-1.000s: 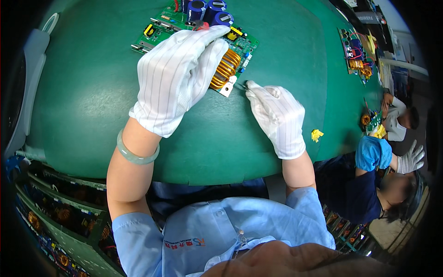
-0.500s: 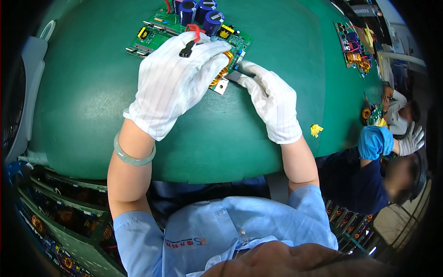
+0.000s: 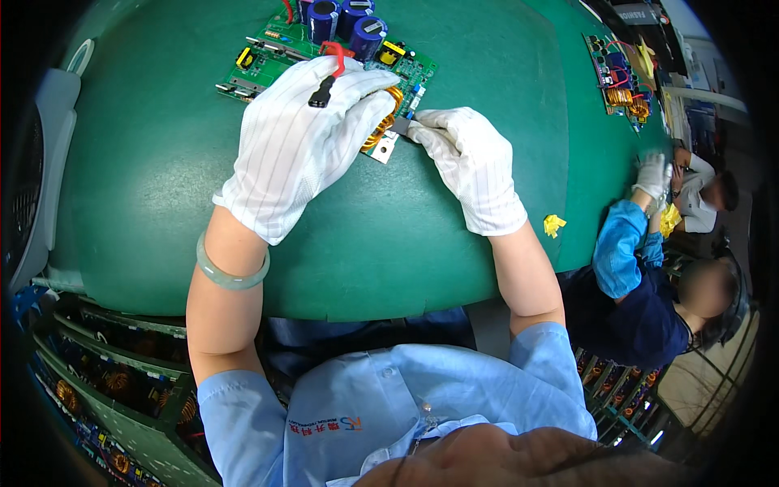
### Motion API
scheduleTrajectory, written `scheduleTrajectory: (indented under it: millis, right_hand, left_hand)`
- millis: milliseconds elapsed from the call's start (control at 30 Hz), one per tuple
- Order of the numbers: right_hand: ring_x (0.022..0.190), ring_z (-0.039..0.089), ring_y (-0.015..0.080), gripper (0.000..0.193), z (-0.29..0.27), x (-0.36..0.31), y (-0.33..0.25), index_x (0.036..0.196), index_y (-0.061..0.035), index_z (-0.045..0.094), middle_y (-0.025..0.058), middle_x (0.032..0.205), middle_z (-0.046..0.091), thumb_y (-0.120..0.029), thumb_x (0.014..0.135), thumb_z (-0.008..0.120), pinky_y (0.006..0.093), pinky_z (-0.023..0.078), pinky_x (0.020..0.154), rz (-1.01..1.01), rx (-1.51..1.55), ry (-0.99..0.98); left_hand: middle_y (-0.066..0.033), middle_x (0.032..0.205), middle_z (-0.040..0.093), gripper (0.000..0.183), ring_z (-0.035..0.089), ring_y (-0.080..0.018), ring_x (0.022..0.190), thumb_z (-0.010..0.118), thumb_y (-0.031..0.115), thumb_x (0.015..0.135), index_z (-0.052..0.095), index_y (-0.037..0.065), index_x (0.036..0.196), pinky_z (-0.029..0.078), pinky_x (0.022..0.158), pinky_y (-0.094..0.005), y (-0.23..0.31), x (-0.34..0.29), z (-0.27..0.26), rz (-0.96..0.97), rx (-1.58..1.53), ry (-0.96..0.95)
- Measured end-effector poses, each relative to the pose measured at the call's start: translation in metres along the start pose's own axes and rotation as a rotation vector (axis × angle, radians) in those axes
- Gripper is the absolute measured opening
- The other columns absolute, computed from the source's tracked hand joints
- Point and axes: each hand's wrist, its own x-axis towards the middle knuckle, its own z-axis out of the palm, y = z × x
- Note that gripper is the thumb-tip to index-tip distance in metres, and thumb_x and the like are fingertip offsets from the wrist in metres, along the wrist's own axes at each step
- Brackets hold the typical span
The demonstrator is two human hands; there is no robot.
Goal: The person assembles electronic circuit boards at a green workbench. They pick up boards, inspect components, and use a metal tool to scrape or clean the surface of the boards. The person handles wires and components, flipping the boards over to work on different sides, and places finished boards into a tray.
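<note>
A green circuit board [image 3: 420,71] lies at the far side of the table, with blue cylindrical capacitors [image 3: 369,36] and yellow-topped transformers on it. My left hand [image 3: 304,138], in a white striped glove, is closed over the board's near part, fingers curled against a copper-wound coil [image 3: 393,101]. A red wire with a black sleeved end [image 3: 322,92] lies across the back of that glove. My gloved right hand [image 3: 471,162] pinches a small grey flat piece [image 3: 402,126], whose tip meets the board beside the coil. Just below sits a whitish metal tab with a hole [image 3: 384,150].
A crumpled yellow scrap [image 3: 553,225] lies right of my right hand. Another populated board [image 3: 618,85] rests at the far right. A co-worker in blue sleeves [image 3: 621,252] works at the right edge. Racks of boards [image 3: 114,365] stand at lower left.
Both my hands and the board have shifted slightly left. The grey piece is closer to the coil. The co-worker's gloved hand has moved from beside the body to over the table.
</note>
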Motion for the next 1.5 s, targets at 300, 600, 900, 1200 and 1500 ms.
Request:
scheduleTrajectory:
  millis: [300, 600, 900, 1200, 1500]
  right_hand:
    - [0.072, 0.067, 0.0225, 0.016, -0.0051, 0.0016, 0.0026, 0.088, -0.0095, 0.071, 0.0043, 0.082, 0.071, -0.015, 0.078, 0.082, 0.0319, 0.053, 0.062, -0.010, 0.074, -0.039]
    - [0.072, 0.067, 0.0229, 0.015, -0.0060, 0.0066, -0.0019, 0.088, -0.0079, 0.071, 0.0049, 0.082, 0.071, -0.012, 0.078, 0.081, 0.0315, 0.053, 0.062, -0.066, 0.060, -0.030]
    - [0.076, 0.070, 0.0220, 0.016, -0.0098, -0.0001, 0.0031, 0.088, -0.0082, 0.073, 0.0052, 0.090, 0.075, -0.010, 0.076, 0.083, 0.0300, 0.056, 0.067, 0.000, 0.112, -0.058]
    - [0.076, 0.069, 0.0226, 0.013, -0.0041, 0.0052, 0.0000, 0.088, -0.0076, 0.073, 0.0052, 0.088, 0.074, -0.011, 0.078, 0.082, 0.0305, 0.055, 0.067, -0.024, 0.064, -0.033]
    - [0.074, 0.068, 0.0232, 0.012, -0.0058, 0.0029, 0.0004, 0.088, -0.0073, 0.073, 0.0057, 0.087, 0.073, -0.011, 0.080, 0.081, 0.0309, 0.055, 0.066, 0.037, 0.104, -0.041]
  left_hand:
    - [-0.0023, 0.109, 0.075, 0.021, 0.070, -0.0225, 0.098, 0.072, 0.022, 0.091, 0.076, 0.012, 0.110, 0.054, 0.096, -0.0341, 0.0006, -0.0007, -0.0004, 0.002, 0.026, -0.009]
    - [-0.0024, 0.107, 0.075, 0.021, 0.069, -0.0224, 0.096, 0.073, 0.021, 0.090, 0.076, 0.014, 0.109, 0.056, 0.091, -0.0326, -0.0055, -0.0038, 0.0030, 0.056, 0.047, 0.033]
    - [-0.0021, 0.106, 0.075, 0.021, 0.070, -0.0222, 0.095, 0.074, 0.021, 0.089, 0.077, 0.014, 0.109, 0.056, 0.090, -0.0323, -0.0023, -0.0040, -0.0004, 0.025, 0.022, 0.027]
    - [-0.0015, 0.106, 0.075, 0.020, 0.069, -0.0217, 0.096, 0.073, 0.020, 0.090, 0.076, 0.014, 0.108, 0.056, 0.092, -0.0323, -0.0039, -0.0044, 0.0010, 0.015, 0.027, 0.012]
    - [-0.0013, 0.105, 0.075, 0.020, 0.070, -0.0216, 0.096, 0.072, 0.021, 0.090, 0.076, 0.014, 0.109, 0.056, 0.091, -0.0323, -0.0042, -0.0041, 0.0017, 0.016, 0.020, 0.014]
